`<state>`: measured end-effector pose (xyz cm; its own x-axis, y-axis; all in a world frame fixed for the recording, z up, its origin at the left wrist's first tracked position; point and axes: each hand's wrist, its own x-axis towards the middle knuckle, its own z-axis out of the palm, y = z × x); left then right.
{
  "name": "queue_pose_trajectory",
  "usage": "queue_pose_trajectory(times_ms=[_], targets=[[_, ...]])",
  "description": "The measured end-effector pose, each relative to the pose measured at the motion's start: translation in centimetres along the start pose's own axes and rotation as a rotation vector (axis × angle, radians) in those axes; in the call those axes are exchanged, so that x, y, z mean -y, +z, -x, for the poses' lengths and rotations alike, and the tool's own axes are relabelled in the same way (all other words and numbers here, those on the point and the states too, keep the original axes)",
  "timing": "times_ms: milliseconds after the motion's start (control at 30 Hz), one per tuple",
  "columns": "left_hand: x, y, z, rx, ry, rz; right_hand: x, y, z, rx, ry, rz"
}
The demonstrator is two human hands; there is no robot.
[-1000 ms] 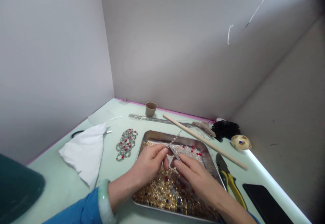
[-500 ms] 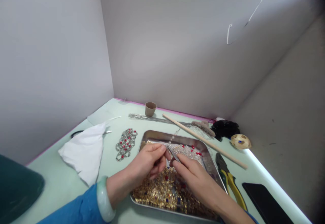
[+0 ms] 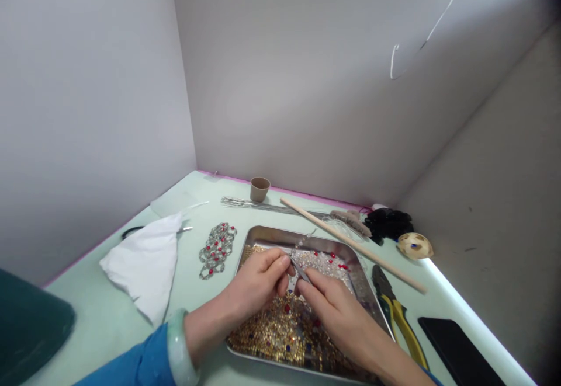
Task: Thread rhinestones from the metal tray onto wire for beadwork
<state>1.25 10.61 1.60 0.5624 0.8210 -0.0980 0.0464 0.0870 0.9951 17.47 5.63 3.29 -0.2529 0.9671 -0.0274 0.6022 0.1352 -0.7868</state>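
Note:
Both my hands work over a steel tray [image 3: 267, 235] filled with gold, clear and red beads [image 3: 284, 330]. My left hand [image 3: 258, 284] is closed in a pinch on a thin wire strung with small clear beads [image 3: 301, 241] that rises toward the tray's far side. My right hand [image 3: 331, 310] is closed around slim metal pliers [image 3: 300, 269], whose tip meets the wire at my left fingertips. A pale green bangle [image 3: 177, 348] and a blue sleeve [image 3: 131, 365] are on my left wrist.
Left of the tray lie a finished beaded mesh piece [image 3: 218, 249] and a white cloth [image 3: 146, 263]. Behind the tray are a small cup [image 3: 260, 188], a bundle of wires [image 3: 249, 203] and a wooden stick [image 3: 350, 243]. Yellow-handled pliers [image 3: 397, 310] and a black phone [image 3: 458, 351] sit at right.
My hands stay together over the tray with only slight finger shifts; the beaded wire end has moved a little.

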Motion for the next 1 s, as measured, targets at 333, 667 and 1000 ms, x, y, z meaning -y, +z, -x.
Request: queue_pose_trajectory(times_ms=[333,667,1000], targets=[[0.0,-0.1,0.0,0.062,0.004,0.132,0.5,-0.4,0.0,0.051,0.061,-0.128],[-0.1,-0.1,0.0,0.049,-0.060,0.168,-0.4,-0.2,-0.1,-0.061,0.075,-0.027],[0.0,0.1,0.0,0.020,-0.032,0.025,-0.2,0.2,-0.2,-0.106,0.031,0.111]])
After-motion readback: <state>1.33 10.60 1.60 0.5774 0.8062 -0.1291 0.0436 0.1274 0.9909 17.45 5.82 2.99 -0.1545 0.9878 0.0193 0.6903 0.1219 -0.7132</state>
